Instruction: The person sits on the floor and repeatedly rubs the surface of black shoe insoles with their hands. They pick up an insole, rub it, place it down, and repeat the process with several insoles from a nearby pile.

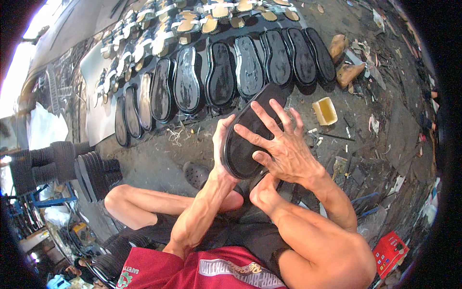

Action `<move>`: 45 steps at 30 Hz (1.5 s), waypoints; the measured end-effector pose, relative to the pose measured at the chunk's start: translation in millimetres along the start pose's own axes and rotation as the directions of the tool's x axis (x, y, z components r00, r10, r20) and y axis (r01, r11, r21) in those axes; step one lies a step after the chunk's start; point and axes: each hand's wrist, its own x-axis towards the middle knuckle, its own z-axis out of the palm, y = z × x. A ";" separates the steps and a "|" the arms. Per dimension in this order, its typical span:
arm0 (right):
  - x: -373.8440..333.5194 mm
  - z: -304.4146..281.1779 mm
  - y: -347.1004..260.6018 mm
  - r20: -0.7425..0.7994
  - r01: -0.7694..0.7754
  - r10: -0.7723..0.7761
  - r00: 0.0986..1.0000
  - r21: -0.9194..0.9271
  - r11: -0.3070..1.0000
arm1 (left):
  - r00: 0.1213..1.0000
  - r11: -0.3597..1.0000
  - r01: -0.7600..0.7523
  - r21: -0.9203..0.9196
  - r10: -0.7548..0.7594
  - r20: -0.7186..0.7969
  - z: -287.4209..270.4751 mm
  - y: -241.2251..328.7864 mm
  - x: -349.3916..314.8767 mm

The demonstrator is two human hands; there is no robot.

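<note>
A black sandal sole point(239, 153) is held up at a slant in front of me, above my bare foot. My left hand point(222, 147) is closed round its left edge, with the thumb near the top of that side. My right hand point(288, 147) lies against the sole's broad face with the fingers spread wide. Just beyond stands a row of black soles point(221, 72), their upper faces shiny and wet-looking. To the right of the held sole, a small cut-open tub point(316, 110) contains something yellow.
Several sandals with white straps point(186, 25) lie behind the row. Two foot-shaped lasts point(350, 73) sit at its right end, near scattered scraps. A dark clog point(195, 174) is by my legs. Stacked dark soles point(89, 176) stand left; a red box point(389, 253) lies lower right.
</note>
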 end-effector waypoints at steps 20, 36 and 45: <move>4.4 -16.3 13.6 0.022 0.351 -0.353 0.935 0.071 0.934 | 0.994 0.994 0.101 -0.040 -0.099 0.042 -2.4 8.2 5.6; -11.3 3.8 2.6 -0.153 0.004 -0.002 0.988 0.009 1.000 | 0.984 0.986 -0.100 -0.136 0.118 0.131 -21.8 10.6 -1.8; -17.6 13.5 -14.3 -0.195 0.225 -0.199 0.960 0.118 0.967 | 0.992 0.976 -0.119 -0.181 0.126 0.028 -17.5 5.7 -9.8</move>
